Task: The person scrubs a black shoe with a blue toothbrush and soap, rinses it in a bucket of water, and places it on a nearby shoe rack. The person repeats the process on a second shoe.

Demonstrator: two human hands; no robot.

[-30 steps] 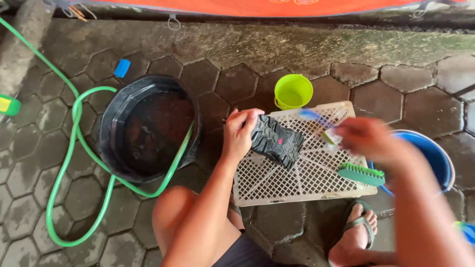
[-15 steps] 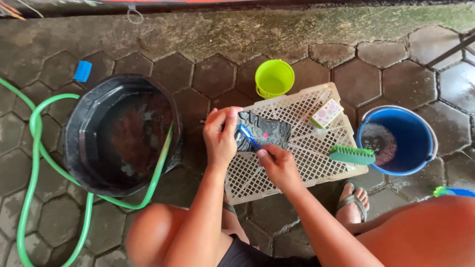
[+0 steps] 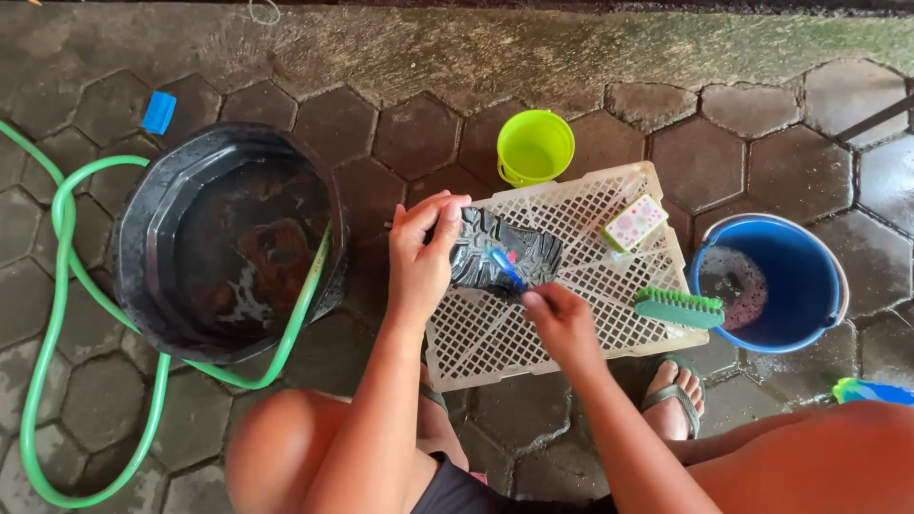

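My left hand (image 3: 421, 255) grips the heel end of a dark shoe (image 3: 506, 252), held sole-up over a cream plastic lattice crate (image 3: 533, 328). With my right hand (image 3: 560, 319) I hold a small blue toothbrush (image 3: 505, 266), its head pressed against the shoe's wet black tread. Both hands meet over the crate's left half.
On the crate lie a green scrub brush (image 3: 678, 307) and a spotted soap bar (image 3: 636, 222). A blue bucket (image 3: 773, 284) with foamy water stands right, a lime cup (image 3: 534, 148) behind. Left is a black water basin (image 3: 228, 243) with a green hose (image 3: 62, 286). My sandalled feet rest below.
My right hand came back from the crate's right side to the shoe, now with the blue toothbrush on the sole. The left hand kept hold of the shoe.
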